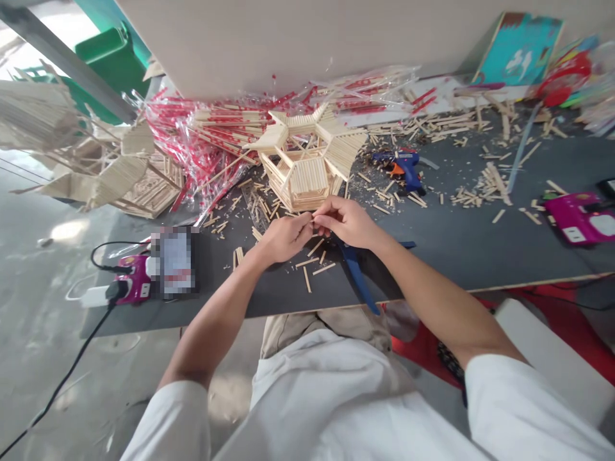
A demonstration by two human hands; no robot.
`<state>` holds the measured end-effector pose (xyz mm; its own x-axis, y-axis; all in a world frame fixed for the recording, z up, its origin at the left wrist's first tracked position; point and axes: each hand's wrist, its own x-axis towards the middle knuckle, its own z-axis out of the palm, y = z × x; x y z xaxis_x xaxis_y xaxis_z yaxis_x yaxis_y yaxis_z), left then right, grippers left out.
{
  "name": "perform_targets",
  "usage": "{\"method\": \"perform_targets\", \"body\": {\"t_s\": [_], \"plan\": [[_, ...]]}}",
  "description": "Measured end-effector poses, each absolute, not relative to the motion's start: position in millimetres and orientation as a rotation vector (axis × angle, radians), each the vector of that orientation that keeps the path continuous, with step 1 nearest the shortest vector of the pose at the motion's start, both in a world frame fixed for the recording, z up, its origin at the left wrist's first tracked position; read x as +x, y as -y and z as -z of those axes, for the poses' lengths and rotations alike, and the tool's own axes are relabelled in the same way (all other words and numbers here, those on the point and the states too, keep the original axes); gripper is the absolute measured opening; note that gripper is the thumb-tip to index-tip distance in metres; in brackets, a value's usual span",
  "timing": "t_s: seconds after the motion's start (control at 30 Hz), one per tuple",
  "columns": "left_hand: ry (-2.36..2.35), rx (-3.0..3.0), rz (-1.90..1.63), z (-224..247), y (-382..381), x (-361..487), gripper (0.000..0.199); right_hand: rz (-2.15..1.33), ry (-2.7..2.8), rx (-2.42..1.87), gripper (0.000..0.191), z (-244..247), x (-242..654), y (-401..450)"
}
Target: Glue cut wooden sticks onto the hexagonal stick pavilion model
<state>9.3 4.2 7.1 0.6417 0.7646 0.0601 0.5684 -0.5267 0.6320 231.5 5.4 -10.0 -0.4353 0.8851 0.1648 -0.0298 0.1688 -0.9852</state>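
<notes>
My left hand (289, 237) and my right hand (350, 223) meet at the fingertips over the front of the table, both closed in a pinch. A pale sliver between them looks like a short wooden stick; the fingers hide most of it. Just beyond stands a hexagonal model (308, 176) built of thin wooden sticks, with slanted roof panels flaring outward. Blue-handled pliers or cutters (355, 272) lie below my right hand, their head hidden. Loose cut sticks (307, 278) are scattered under and in front of my hands.
A blue glue gun (407, 169) lies right of the model among stick offcuts. Red-and-clear plastic wrappers with sticks (206, 137) pile up behind. Another stick structure (110, 166) stands at left. Purple power strips (134, 280) with cables and a blurred phone-like device (177, 262) lie near the edges.
</notes>
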Motion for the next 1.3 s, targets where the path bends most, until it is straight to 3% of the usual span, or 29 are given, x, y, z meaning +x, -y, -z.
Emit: {"method": "perform_targets", "body": {"t_s": [0.4, 0.87, 1.3], "plan": [[-1.263, 2.452, -0.334, -13.5, 4.3, 18.5, 0.029, -1.203, 1.700, -0.925, 0.024, 5.6, 223.0, -5.0], [-1.238, 2.346, -0.502, -10.2, 15.4, 31.6, 0.025, -1.065, 1.845, -0.912, 0.015, -5.4, 230.9, -4.9], [-0.869, 1.946, -0.460, -10.7, 6.0, 19.3, 0.028, -1.106, 2.032, -0.936, 0.013, -13.5, 235.5, 1.1]]}}
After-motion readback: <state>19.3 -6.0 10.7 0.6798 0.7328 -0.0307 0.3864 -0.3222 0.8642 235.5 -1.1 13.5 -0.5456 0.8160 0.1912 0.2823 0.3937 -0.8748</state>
